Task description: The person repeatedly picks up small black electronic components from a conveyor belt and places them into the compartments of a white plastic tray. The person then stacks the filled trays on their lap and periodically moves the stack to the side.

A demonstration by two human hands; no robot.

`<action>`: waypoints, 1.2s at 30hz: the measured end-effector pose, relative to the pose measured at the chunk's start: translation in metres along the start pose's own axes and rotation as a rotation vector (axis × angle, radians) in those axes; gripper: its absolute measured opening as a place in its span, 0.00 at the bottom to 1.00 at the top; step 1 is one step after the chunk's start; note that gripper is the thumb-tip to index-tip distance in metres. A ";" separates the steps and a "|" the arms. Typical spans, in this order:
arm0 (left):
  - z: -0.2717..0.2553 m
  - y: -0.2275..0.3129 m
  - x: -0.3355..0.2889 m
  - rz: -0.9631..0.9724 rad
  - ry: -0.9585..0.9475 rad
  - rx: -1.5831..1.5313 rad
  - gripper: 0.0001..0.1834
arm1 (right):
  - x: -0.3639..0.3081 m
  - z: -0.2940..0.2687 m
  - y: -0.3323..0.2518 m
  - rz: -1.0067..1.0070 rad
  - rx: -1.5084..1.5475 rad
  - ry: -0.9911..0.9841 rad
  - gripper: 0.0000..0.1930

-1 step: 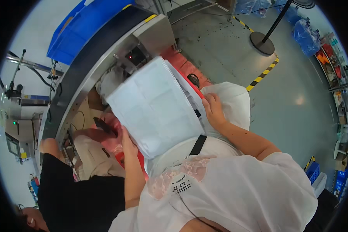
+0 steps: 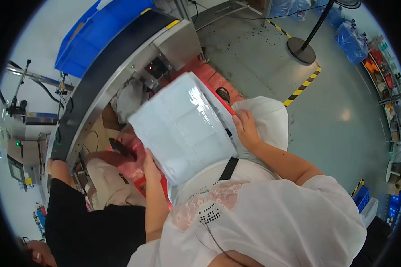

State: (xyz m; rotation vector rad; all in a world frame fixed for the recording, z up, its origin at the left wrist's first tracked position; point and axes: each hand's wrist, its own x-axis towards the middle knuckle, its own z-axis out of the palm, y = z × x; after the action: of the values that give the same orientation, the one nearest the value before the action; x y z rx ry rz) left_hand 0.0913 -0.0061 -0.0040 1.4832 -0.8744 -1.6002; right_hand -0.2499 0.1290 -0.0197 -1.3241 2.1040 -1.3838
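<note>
A stack of shallow white plastic trays with square compartments lies across my lap, tilted, glossy along the upper right. Beneath its right side shows the rim of a red crate, with dark bits in the gap between crate and trays. My left hand is closed at the left edge of the trays, its fingertips partly hidden under them. My right hand is bent over the red crate's rim at the right.
A conveyor curves along the left, bearing a blue bin. A co-worker in a black top sits close on my left. A black stand and striped floor tape lie ahead right; shelves line the far right.
The top of the tray stack has shifted slightly down and right, and glare now shows on it. My left hand has moved a little right with it; my right hand stays put.
</note>
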 end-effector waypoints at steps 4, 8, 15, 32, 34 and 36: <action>0.014 -0.018 0.007 -0.050 0.126 0.464 0.27 | 0.008 0.004 -0.007 0.100 -0.095 -0.154 0.22; 0.042 -0.015 0.027 0.197 0.096 0.708 0.28 | 0.016 0.018 0.006 0.164 -0.126 -0.179 0.25; 0.043 -0.040 0.054 0.365 0.233 0.716 0.24 | 0.041 0.030 0.022 0.303 -0.091 -0.262 0.25; 0.056 -0.047 0.036 0.354 0.345 0.604 0.20 | 0.091 0.014 -0.018 0.642 -0.175 -0.598 0.27; 0.057 -0.052 0.041 0.305 0.350 0.643 0.20 | 0.111 0.010 -0.033 0.796 -0.249 -0.749 0.28; 0.051 -0.055 0.041 0.240 0.278 0.534 0.21 | 0.130 0.007 -0.057 0.865 -0.471 -0.884 0.28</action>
State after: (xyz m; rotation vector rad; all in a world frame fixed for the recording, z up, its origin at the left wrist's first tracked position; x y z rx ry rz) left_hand 0.0343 -0.0178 -0.0672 1.8239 -1.3217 -0.9933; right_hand -0.2841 0.0119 0.0542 -0.7208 1.9431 0.0688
